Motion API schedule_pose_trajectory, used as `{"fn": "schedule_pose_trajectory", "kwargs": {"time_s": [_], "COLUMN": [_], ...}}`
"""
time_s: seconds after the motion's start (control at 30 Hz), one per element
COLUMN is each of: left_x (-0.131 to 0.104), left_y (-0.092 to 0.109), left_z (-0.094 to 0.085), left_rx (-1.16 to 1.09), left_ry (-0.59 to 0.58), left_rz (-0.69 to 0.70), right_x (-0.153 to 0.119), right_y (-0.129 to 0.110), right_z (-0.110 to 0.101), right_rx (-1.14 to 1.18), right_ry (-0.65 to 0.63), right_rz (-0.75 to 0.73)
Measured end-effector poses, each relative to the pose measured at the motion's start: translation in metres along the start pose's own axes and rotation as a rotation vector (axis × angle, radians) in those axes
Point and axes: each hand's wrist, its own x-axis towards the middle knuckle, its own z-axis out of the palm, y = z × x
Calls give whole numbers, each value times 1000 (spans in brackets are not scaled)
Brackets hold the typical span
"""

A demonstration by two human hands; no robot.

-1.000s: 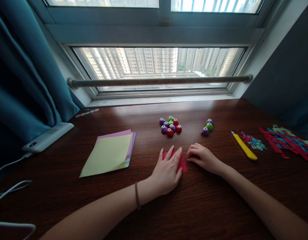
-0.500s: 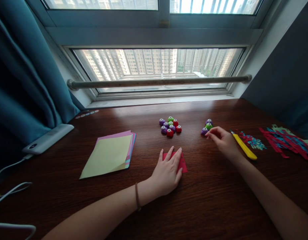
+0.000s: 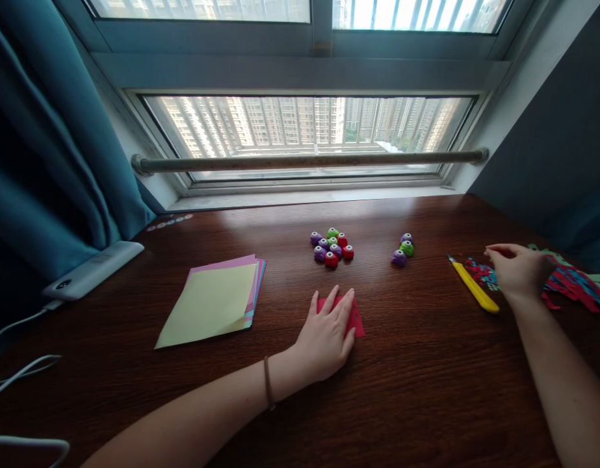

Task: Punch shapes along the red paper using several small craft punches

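My left hand [image 3: 327,333] lies flat with fingers spread on a small red paper [image 3: 357,320], partly covering it. At the right, my right hand [image 3: 519,268] is over the small red and blue paper bits [image 3: 481,273] and the edge of the coloured strips [image 3: 580,286]. Its thumb and fingertips are pinched together; anything between them is too small to make out. Left of that hand lies a yellow cutter [image 3: 475,288]. Three small beads, purple and green [image 3: 406,247], stand in a short row. A cluster of purple, green and red beads [image 3: 333,248] sits beyond my left hand.
A stack of coloured paper [image 3: 209,302], pale yellow on top, lies at the left. Behind it are a white device [image 3: 95,270] with cables and a blue curtain [image 3: 60,130]. A metal bar [image 3: 309,161] crosses the window beyond the wooden table [image 3: 407,396].
My right hand has moved right, away from the three beads, to the paper bits and strips beyond the cutter. My left hand has stayed on the red paper.
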Motion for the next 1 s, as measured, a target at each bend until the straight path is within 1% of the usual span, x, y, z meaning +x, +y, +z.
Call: {"fn": "schedule_pose_trajectory", "kwargs": {"time_s": [0.2,0.27,0.4,0.5,0.57,0.63,0.7,0.73,0.77,0.83,0.9,0.93,1.0], "left_x": [1,0,0,-1,-1,-1,-1,-1,-1,-2,-2,-2,-2], "left_y": [0,0,-1,-1,-1,-1,-1,-1,-1,0,0,0,-1], "left_z": [1,1,1,0,0,0,0,-1,-1,-3,-4,-5,-5], "left_rx": [6,7,9,20,28,29,22,18,13,7,3,0,-7], "left_ry": [4,7,9,7,7,14,24,26,28,28,34,43,65], "left_rz": [-2,-3,2,9,17,19,14,12,11,10,9,4,-8], "right_x": [0,1,3,1,-6,-19,-38,-48,-59,-76,-86,-89,-89], "right_y": [-3,-1,6,1,-14,-38,-69,-84,-100,-127,-148,-157,-171], "right_z": [-1,-1,0,1,3,5,8,9,11,16,23,27,39], "right_rx": [-230,-280,-250,-163,-79,38,206,274,330,408,436,423,382], "right_ry": [-18,-6,30,71,80,30,-94,-184,-299,-483,-597,-629,-646], "right_rz": [86,88,13,-91,-163,-199,-180,-175,-201,-305,-409,-441,-453]}}
